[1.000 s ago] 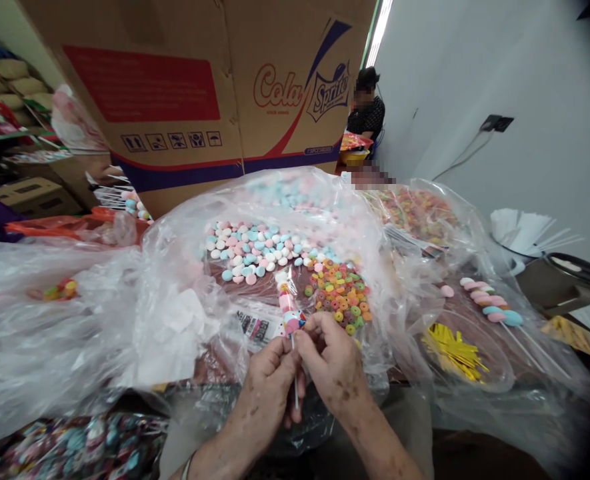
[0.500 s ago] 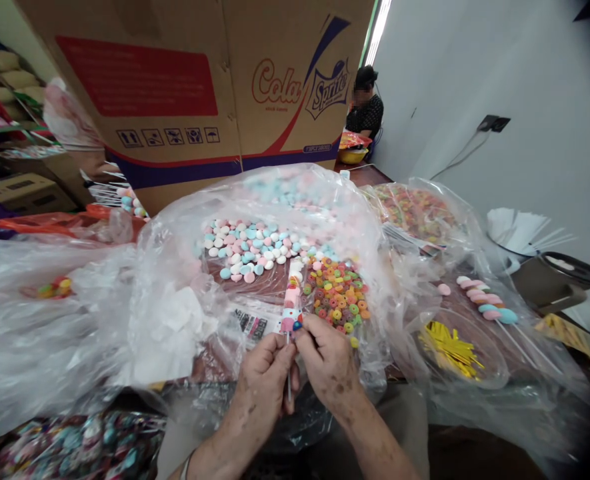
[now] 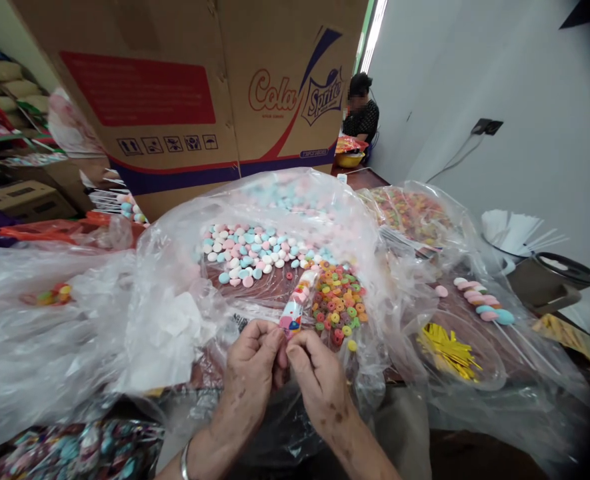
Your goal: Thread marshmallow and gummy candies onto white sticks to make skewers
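Between my two hands stands a wrapped marshmallow skewer (image 3: 297,303), its clear printed sleeve covering stacked pink, white and coloured sweets, its top leaning right. My left hand (image 3: 255,363) pinches the sleeve's lower end, fingers closed. Against it, my right hand (image 3: 319,377) is also closed on the gathered bottom; the stick is hidden by the fingers. Just beyond lie loose pink, white and blue marshmallows (image 3: 242,250) and, to the right, a pile of ring-shaped gummies (image 3: 339,300). A printed plastic packet (image 3: 242,320) lies left of the skewer.
A large cardboard box (image 3: 175,87) blocks the back. At right are a clear dish of gold twist ties (image 3: 449,350), unwrapped skewers (image 3: 485,303) and a dark container (image 3: 539,280) by white strips. Crumpled plastic (image 3: 49,347) covers the left. Another person (image 3: 362,110) sits behind.
The skewer has tipped to the right at its top. My hands have shifted slightly left and drawn together at its base, covering the stick that showed before.
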